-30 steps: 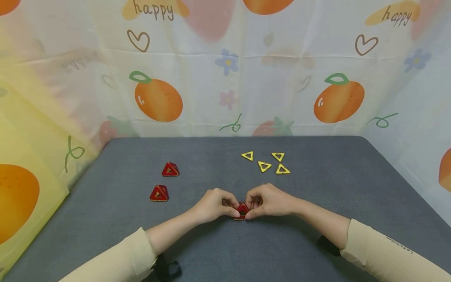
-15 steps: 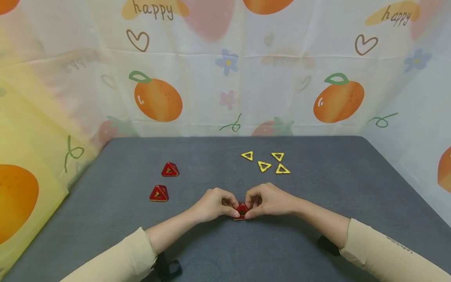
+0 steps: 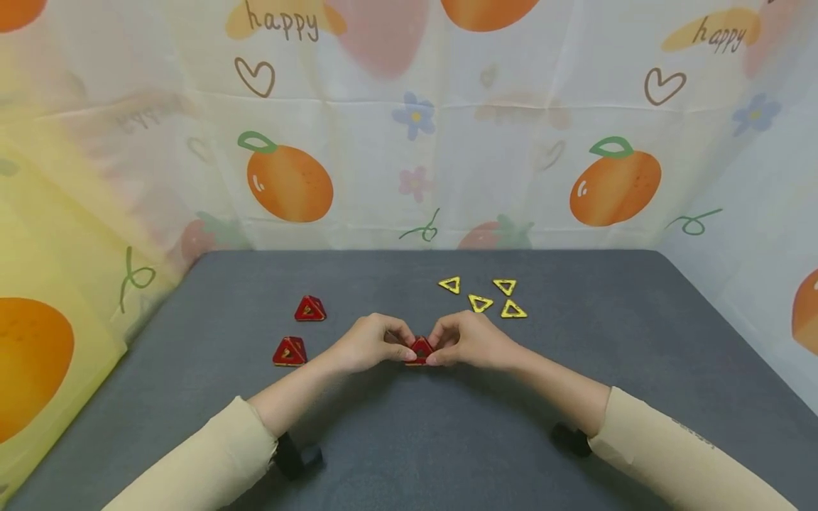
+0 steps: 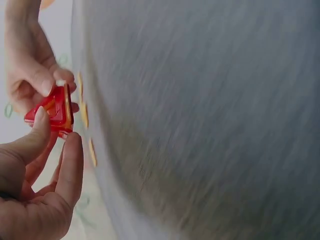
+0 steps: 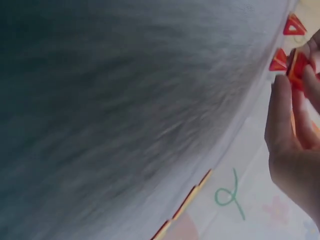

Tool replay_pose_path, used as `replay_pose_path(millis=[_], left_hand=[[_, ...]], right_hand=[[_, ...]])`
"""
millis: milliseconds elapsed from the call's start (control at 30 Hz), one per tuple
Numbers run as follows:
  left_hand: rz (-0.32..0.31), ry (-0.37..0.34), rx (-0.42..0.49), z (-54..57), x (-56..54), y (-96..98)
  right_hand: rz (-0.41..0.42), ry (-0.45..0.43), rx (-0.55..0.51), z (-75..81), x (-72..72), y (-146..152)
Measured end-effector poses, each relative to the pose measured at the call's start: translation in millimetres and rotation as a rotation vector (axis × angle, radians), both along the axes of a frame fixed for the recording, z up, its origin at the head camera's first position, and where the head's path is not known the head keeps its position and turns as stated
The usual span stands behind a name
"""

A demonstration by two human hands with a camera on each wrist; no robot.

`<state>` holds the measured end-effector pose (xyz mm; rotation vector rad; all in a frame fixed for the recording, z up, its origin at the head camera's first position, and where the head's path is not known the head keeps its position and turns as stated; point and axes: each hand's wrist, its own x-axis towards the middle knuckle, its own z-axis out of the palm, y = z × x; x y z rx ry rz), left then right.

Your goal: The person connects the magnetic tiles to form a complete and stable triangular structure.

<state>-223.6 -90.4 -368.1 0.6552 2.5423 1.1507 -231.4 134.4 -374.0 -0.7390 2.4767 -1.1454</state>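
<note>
Both hands hold one small red pyramid (image 3: 421,349) between them at mid-table in the head view; it is built of triangular tiles with cut-out centres and gold-coloured edges. My left hand (image 3: 367,345) pinches its left side with thumb and fingers. From the other side my right hand (image 3: 474,342) pinches it likewise. The left wrist view shows the left thumb on one face of the red pyramid (image 4: 61,111). Whether its base touches the table cannot be told. Two similar red pyramids stand to the left, one farther back (image 3: 309,309) and one nearer (image 3: 290,352), close to my left forearm.
Several flat yellow hollow triangles lie beyond my right hand, among them a back-right triangle (image 3: 505,281) and a front-right triangle (image 3: 513,316). The grey table (image 3: 409,447) ends at a printed cloth backdrop (image 3: 371,170). A dark strap (image 3: 571,440) sits under the right sleeve.
Both hands have moved together with the red pyramid, forward and slightly left. Their hold looks the same. The head view has shifted slightly; the other pyramids and yellow triangles have stayed in place.
</note>
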Motion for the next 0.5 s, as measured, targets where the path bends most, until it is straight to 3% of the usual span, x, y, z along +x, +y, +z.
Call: replay_pose_path(millis=[300, 500], left_hand=[[0.128, 0.009, -0.076, 19.8, -36.1, -32.0], [0.22, 0.024, -0.13, 31.6, -55.2, -48.9]], right_hand=[[-0.214, 0.052, -0.059, 5.4, -27.7, -42], [-0.301, 0.072, -0.101, 9.1, -48.7, -72]])
